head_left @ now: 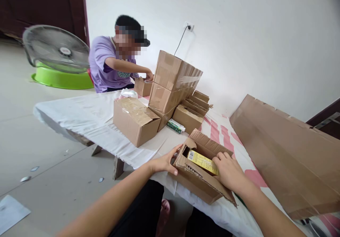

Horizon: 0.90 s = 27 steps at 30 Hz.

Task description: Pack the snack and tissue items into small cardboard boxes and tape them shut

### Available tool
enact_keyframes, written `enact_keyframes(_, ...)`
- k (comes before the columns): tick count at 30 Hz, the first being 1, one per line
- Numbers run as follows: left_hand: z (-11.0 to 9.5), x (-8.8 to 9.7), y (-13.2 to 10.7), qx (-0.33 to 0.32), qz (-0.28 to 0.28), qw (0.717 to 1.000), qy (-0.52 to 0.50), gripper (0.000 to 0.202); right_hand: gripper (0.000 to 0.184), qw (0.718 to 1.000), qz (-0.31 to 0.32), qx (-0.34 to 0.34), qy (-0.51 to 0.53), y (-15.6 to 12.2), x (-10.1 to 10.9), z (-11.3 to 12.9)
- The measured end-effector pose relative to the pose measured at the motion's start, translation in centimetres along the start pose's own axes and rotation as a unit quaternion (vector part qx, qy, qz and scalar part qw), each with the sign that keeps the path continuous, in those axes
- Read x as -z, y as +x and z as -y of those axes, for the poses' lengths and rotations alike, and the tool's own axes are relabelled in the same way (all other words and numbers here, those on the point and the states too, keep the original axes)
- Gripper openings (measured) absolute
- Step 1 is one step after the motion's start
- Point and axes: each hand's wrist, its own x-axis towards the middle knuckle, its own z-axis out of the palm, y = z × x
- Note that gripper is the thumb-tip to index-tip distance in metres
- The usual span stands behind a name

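An open cardboard box (196, 180) stands at the table's near edge, its flaps raised. My left hand (167, 161) grips the left end of this box, thumb on the near side and fingers around the far corner. Inside lies a yellow carton (202, 162) with a barcode on its end. My right hand (230, 169) reaches in over the right side, its fingers curled on the right end of the carton; the fingertips are partly hidden. Just beyond the box, a green and white toothpaste carton (175, 126) rests on the cloth.
A closed cardboard box (135, 120) sits left of stacked taped boxes (170, 74). Several opened boxes (190, 118) stand behind. A large cardboard sheet (287, 152) leans at the right. Across the table (79, 109), a person in purple (102, 60) handles a small box (143, 87).
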Motion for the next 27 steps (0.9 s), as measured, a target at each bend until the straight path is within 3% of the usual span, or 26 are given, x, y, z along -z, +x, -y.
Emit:
enact_keyframes(2,-1.7,0.7,0.0,-0.009,-0.060,0.998,-0.018,0.106,0.030,1.000,0.003,0.006,0.005,-0.1,-0.1,0.3)
enact_keyframes(4,-4.6,0.8,0.6,-0.055,-0.190,0.980,0.025,0.068,0.029,1.000,0.004,0.007,0.013,-0.1,-0.1,0.7)
enact_keyframes(5,-6.2,0.5,1.2,-0.077,-0.227,0.968,0.074,0.051,0.029,1.000,0.000,0.011,0.013,-0.1,-0.1,0.8)
enact_keyframes(6,-7.9,0.0,1.9,-0.090,-0.221,0.962,0.135,0.038,0.028,1.000,-0.005,0.018,0.011,0.0,0.0,0.9)
enact_keyframes(7,-9.3,-0.7,2.7,-0.094,-0.173,0.960,0.198,0.028,0.027,1.000,-0.011,0.027,0.008,0.1,0.0,1.0)
enact_keyframes(8,-10.6,-1.6,3.6,-0.093,-0.094,0.953,0.271,0.022,0.025,0.999,-0.016,0.036,0.006,0.3,-0.1,1.1)
enact_keyframes(9,-11.5,-2.5,4.5,-0.096,-0.007,0.929,0.358,0.018,0.023,0.999,-0.022,0.044,0.004,0.4,-0.1,1.1)
enact_keyframes(11,-12.6,-4.1,6.1,-0.098,0.104,0.855,0.499,0.016,0.020,0.998,-0.037,0.049,-0.001,0.4,0.0,1.1)
enact_keyframes(12,-12.9,-4.5,6.7,-0.102,0.126,0.821,0.548,0.015,0.020,0.998,-0.046,0.047,-0.004,0.3,0.1,1.1)
enact_keyframes(14,-13.2,-4.7,7.5,-0.110,0.118,0.786,0.597,0.013,0.024,0.997,-0.067,0.036,-0.011,-0.1,0.3,0.8)
enact_keyframes(17,-13.5,-3.3,7.6,-0.092,0.101,0.774,0.619,0.025,0.031,0.994,-0.106,0.011,0.001,-1.0,0.5,-0.6)
enact_keyframes(20,-13.9,-1.7,6.7,-0.023,0.102,0.749,0.654,0.029,0.031,0.987,-0.102,-0.036,0.122,-2.0,0.2,-2.8)
enact_keyframes(22,-14.3,-1.3,6.2,0.018,0.098,0.728,0.679,0.031,0.035,0.965,-0.099,-0.058,0.238,-2.2,-0.1,-4.5)
enact_keyframes(24,-15.0,-1.4,6.4,0.040,0.085,0.718,0.690,0.037,0.041,0.935,-0.135,-0.053,0.322,-2.1,0.2,-6.1)
enact_keyframes(26,-16.1,-1.9,7.5,0.043,0.043,0.738,0.673,0.050,0.045,0.909,-0.193,-0.050,0.366,-1.5,1.0,-7.5)
enact_keyframes(27,-16.7,-2.1,8.5,0.040,0.010,0.769,0.638,0.056,0.045,0.896,-0.218,-0.053,0.383,-1.1,1.7,-8.2)
